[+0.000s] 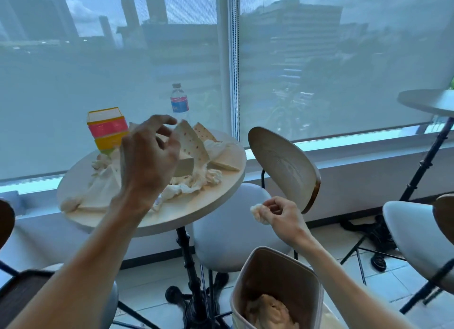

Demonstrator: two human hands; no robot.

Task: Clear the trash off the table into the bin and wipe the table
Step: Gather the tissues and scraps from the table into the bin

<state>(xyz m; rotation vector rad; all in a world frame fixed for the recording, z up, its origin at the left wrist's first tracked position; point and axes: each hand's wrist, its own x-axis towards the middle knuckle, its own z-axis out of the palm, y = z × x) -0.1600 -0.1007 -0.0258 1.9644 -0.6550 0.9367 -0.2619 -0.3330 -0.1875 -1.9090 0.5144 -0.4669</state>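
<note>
Most trash still litters the table; our right hand pinches a tissue wad above the bin, left hand fingers loosely spread over the table.

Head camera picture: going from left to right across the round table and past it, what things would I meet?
Pink and yellow box → left hand → water bottle → chair back → second table.
</note>
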